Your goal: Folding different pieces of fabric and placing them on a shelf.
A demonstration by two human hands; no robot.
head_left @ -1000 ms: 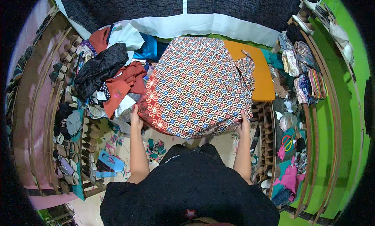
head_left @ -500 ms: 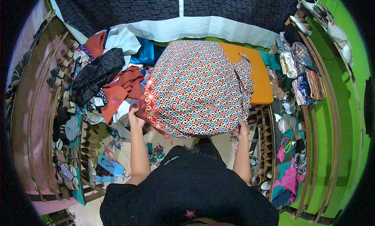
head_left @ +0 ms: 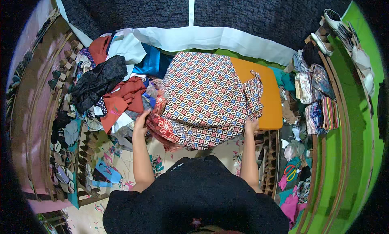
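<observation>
A large patterned cloth (head_left: 204,96), cream, blue and red with a red border on its left, lies spread over an orange board (head_left: 272,100) in front of me. Its near edge sags off the board toward my body. Pinched in my left hand (head_left: 141,123) is the cloth's red-bordered left corner. My right hand (head_left: 251,126) grips the near right edge, beside the board's front corner. A folded strip of the same cloth sticks up near the right side. The cloth hides most of the board.
A heap of fabrics (head_left: 125,90) in black, rust and blue piles up at the left. Shoe racks (head_left: 87,165) flank both sides. Folded cloths (head_left: 322,114) and scissors (head_left: 290,172) rest at the right. Scraps litter the floor (head_left: 97,207).
The cloth's near left part has drooped into folds, uncovering more of the heap beside it. My right hand sits slightly higher on the edge. The view has shifted a little.
</observation>
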